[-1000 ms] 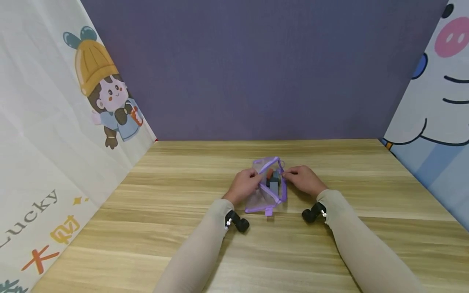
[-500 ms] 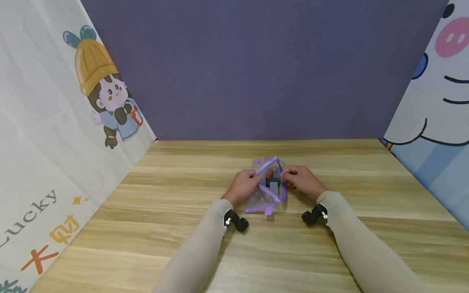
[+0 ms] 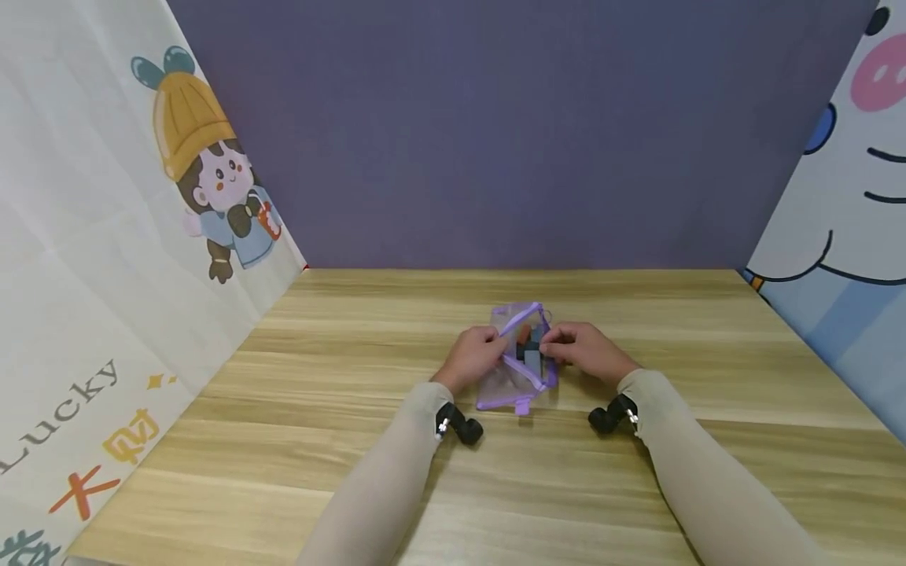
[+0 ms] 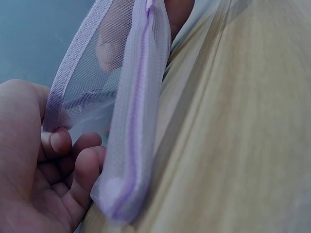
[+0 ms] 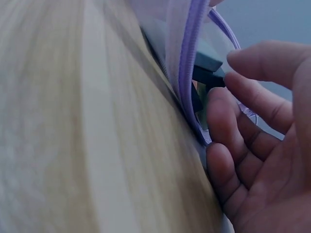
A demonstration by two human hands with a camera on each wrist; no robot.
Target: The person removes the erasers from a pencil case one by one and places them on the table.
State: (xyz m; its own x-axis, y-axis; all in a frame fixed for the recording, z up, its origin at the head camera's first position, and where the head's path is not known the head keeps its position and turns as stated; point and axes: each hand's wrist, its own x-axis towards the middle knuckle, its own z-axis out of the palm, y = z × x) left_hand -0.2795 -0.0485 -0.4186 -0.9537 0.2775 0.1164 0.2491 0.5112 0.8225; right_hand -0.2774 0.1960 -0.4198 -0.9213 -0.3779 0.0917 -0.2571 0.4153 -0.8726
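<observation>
A purple-trimmed mesh zipper pouch [image 3: 501,391] lies on the table with its mouth spread. My left hand [image 3: 469,358] pinches one edge of the mouth; the left wrist view shows thumb and finger on the purple trim [image 4: 73,63]. Inside are a grey block [image 3: 533,362], a dark block [image 5: 209,76] and an orange-red piece [image 3: 524,335]. My right hand [image 3: 586,348] reaches in at the right side of the opening. Its thumb and forefinger tips are right at the dark block's end, the other fingers bent; I cannot tell whether they grip it.
The wooden table [image 3: 368,338] runs back to a dark blue-purple panel [image 3: 453,134]. Printed cartoon sheets stand at the left [image 3: 78,196] and right [image 3: 835,228]. A black wrist mount [image 3: 460,424] sits on each sleeve.
My right fingers have moved left from the pouch's right edge to the blocks in its mouth. The left hand keeps its pinch on the pouch edge. The head view has shifted slightly.
</observation>
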